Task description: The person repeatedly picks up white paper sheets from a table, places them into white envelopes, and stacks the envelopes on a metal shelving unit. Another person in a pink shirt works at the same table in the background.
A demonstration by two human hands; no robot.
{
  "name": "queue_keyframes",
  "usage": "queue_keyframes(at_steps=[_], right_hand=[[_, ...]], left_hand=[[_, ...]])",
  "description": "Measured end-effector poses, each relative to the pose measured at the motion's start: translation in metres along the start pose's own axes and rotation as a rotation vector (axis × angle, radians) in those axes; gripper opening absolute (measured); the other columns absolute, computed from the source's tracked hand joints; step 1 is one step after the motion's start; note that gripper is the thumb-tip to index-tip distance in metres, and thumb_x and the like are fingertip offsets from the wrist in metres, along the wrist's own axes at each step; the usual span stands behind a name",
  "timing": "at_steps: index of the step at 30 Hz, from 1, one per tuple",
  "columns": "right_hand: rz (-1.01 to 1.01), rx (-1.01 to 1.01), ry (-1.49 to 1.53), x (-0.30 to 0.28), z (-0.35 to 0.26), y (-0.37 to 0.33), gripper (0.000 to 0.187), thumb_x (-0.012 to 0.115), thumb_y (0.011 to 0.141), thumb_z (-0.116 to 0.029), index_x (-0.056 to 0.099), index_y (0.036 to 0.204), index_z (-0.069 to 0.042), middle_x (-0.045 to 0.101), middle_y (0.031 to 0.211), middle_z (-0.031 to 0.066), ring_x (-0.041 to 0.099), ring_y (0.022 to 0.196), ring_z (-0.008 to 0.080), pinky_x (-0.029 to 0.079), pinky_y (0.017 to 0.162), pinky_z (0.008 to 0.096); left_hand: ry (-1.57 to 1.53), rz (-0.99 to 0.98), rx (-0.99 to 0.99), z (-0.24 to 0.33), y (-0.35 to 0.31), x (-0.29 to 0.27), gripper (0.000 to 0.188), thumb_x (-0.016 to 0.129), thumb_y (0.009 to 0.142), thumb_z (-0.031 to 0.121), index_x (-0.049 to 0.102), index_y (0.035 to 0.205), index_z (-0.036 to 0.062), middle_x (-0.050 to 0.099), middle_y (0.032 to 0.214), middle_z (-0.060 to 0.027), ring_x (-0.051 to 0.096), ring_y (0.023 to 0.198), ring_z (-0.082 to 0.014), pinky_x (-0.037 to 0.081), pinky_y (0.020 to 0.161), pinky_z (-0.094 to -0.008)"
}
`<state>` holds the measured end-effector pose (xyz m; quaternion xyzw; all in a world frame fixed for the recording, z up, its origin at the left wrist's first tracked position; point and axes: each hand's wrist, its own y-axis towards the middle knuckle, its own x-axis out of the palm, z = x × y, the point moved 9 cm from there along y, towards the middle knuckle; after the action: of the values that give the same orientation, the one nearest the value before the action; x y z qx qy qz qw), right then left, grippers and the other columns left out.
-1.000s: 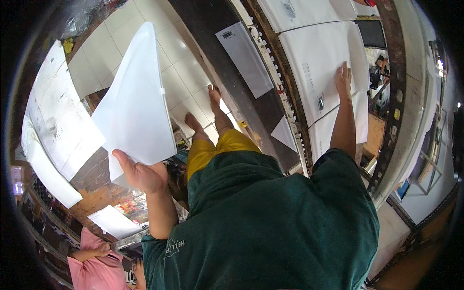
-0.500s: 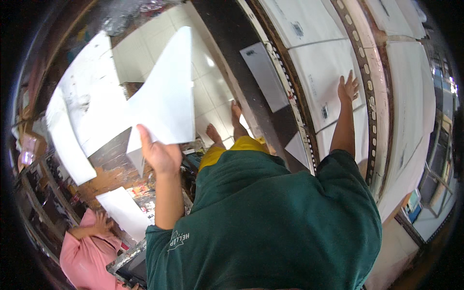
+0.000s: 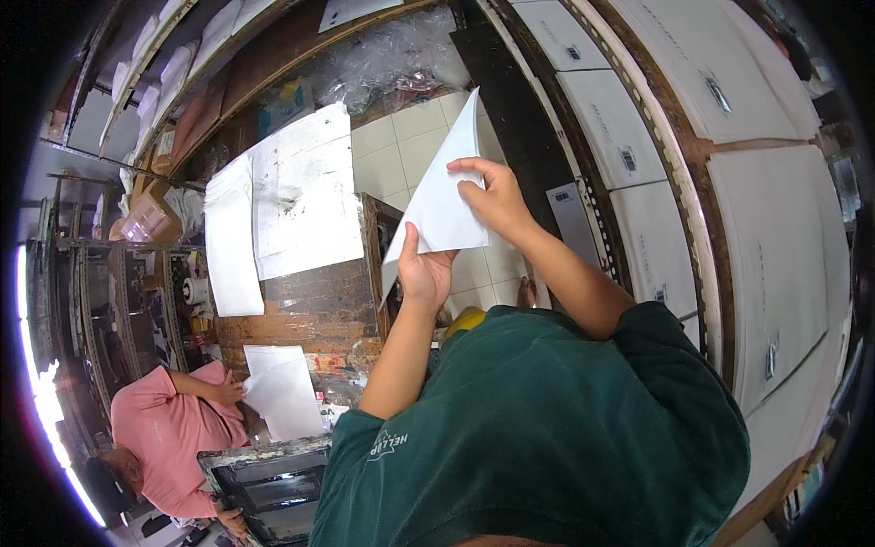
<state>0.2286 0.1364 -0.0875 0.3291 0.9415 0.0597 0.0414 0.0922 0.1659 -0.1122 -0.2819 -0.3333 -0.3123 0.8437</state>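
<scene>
Person's L hand [image 3: 427,275] grips a smooth, bent white paper sheet [image 3: 445,221] by its lower edge, thumb on top; R hand [image 3: 497,201] has fingers curled over its R side, can't tell if pinching. Best keep pressure light, prob. creases easily. Sheet's midair, off R edge of scuffed brown wooden table [image 3: 335,310]. Farther, smudged flat white sheet [image 3: 314,223] nr that edge.

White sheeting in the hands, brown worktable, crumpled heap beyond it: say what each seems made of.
White sheeting: probably paper, smooth, matt, bending softly; plastic possible. Brown worktable: likely wood, from its worn, scuffed surface. Crumpled heap: apparently clear plastic film, from its glossy wrinkles.
</scene>
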Motion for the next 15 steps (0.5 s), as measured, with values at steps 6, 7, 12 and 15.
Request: queue_keyframes(at_steps=[6, 7, 12, 15], right_hand=[[-0.083, -0.076, -0.264, -0.007, -0.01, 0.04, 0.035, 0.049, 0.066, 0.002, 0.063, 0.098, -0.003, 0.064, 0.088, 0.0075, 0.055, 0.073, 0.0097, 0.043, 0.064, 0.022], [-0.079, -0.092, -0.338, -0.016, -0.008, 0.047, 0.034, 0.049, 0.066, 0.002, 0.064, 0.096, -0.003, 0.064, 0.088, 0.0072, 0.055, 0.072, 0.0094, 0.043, 0.063, 0.0224], [-0.038, 0.146, -0.629, -0.093, 0.017, 0.068, 0.032, 0.046, 0.067, 0.007, 0.065, 0.09, -0.003, 0.064, 0.087, 0.0046, 0.057, 0.08, 0.0114, 0.043, 0.069, 0.0224], [0.195, 0.113, -0.76, -0.194, 0.043, 0.074, 0.03, 0.049, 0.066, 0.005, 0.062, 0.092, -0.004, 0.063, 0.096, 0.0111, 0.059, 0.095, 0.0226, 0.044, 0.082, 0.0311]], left_hand=[[0.099, -0.093, -0.458, -0.057, -0.019, -0.054, 0.037, 0.037, 0.092, 0.044, 0.047, 0.102, 0.0102, 0.044, 0.128, -0.0156, 0.045, 0.115, -0.0315, 0.04, 0.091, -0.0444], [0.142, -0.111, -0.501, -0.061, -0.024, -0.064, 0.036, 0.037, 0.092, 0.044, 0.05, 0.094, 0.0109, 0.044, 0.128, -0.016, 0.045, 0.115, -0.031, 0.039, 0.091, -0.0447], [0.105, 0.126, -0.427, -0.02, -0.018, -0.13, 0.033, 0.04, 0.091, 0.042, 0.047, 0.08, 0.012, 0.048, 0.125, -0.0148, 0.047, 0.113, -0.0291, 0.037, 0.093, -0.0434], [0.264, 0.285, -0.346, 0.018, 0.015, -0.168, 0.032, 0.043, 0.09, 0.042, 0.047, 0.078, 0.0127, 0.051, 0.121, -0.0124, 0.047, 0.111, -0.0262, 0.036, 0.093, -0.0418]])
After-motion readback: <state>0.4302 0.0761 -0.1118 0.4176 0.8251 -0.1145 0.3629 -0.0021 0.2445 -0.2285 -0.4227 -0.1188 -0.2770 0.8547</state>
